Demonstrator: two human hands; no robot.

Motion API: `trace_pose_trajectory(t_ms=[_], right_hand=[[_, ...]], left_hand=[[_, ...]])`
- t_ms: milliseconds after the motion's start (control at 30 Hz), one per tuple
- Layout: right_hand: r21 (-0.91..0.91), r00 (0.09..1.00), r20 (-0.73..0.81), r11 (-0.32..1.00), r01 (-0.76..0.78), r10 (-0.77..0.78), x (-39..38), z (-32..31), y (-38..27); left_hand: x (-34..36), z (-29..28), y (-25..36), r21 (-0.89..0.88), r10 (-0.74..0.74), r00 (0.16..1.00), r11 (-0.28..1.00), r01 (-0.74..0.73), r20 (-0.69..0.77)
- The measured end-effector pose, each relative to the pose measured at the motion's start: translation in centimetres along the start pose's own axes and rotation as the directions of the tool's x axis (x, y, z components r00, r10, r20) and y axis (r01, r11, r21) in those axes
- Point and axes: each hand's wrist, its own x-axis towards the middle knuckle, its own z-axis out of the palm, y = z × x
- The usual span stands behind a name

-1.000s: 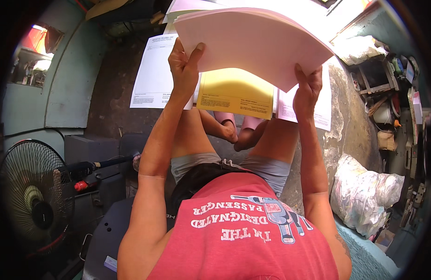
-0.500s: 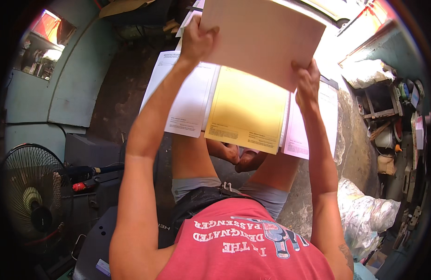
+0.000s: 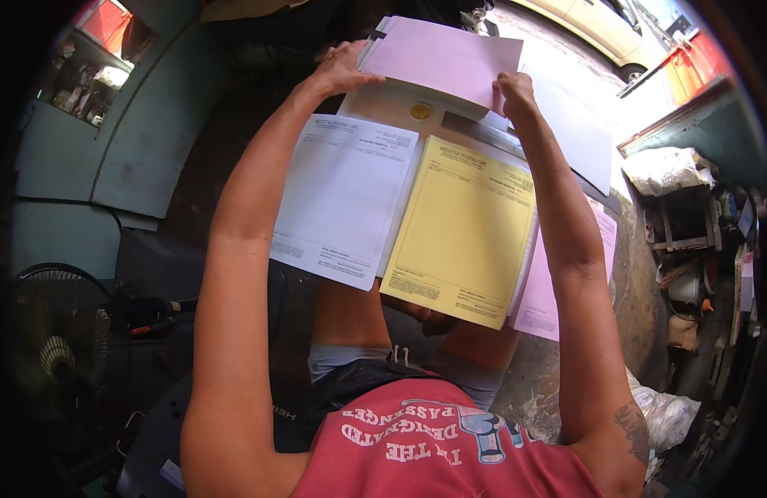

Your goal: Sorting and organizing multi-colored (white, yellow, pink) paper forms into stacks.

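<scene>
At the far side lies a stack of pink paper (image 3: 445, 62), its near edge raised above the board. My left hand (image 3: 342, 70) grips its left edge, thumb along the near corner, beside a black clip (image 3: 375, 34). My right hand (image 3: 514, 91) is closed on the near right corner, fingers curled in. Nearer to me, three piles of printed forms lie side by side: white forms (image 3: 346, 199) on the left, yellow forms (image 3: 462, 232) in the middle and pink forms (image 3: 557, 282) on the right, partly behind my right forearm.
Under the papers is a pale board (image 3: 387, 104) with a round yellow spot and a dark metal strip (image 3: 483, 135). Blank white paper (image 3: 570, 124) lies at the far right. A fan (image 3: 56, 332) stands at the left, shelves with clutter (image 3: 686, 207) and plastic bags (image 3: 661, 407) at the right.
The sheet held up over the far side has come down, and a pink stack now shows between my hands. The view has tilted, so the forms sit lower in it.
</scene>
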Motion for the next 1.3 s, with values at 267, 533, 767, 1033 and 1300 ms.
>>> trace_pose_trajectory(t_ms=[267,533,767,1033,1300], right_hand=[[0.067,1.0,-0.024,0.998,-0.012,0.014,0.0,0.4,-0.6],[0.02,0.995,0.078,0.998,0.061,-0.062,0.7,0.3,-1.6],[-0.517,0.945,0.058,0.8,0.303,-0.321,-1.4,-3.3,0.7],[-0.161,0.901,0.347,0.93,0.329,-0.259,-2.9,-11.2,6.8],[-0.222,0.965,-0.09,0.949,0.223,-0.248,-4.6,-27.8,10.9]], left_hand=[[0.5,2.0,-0.6,-0.036,-0.052,0.996,0.998,0.05,-0.067],[1.4,2.8,-1.8,-0.099,-0.049,0.998,0.994,0.045,-0.037],[1.8,3.3,-2.3,-0.085,-0.067,0.997,0.994,0.063,-0.039],[2.3,3.3,-2.2,-0.023,-0.08,0.997,0.997,0.08,0.013],[1.9,2.7,-1.4,-0.025,-0.05,0.998,0.998,0.049,-0.033]])
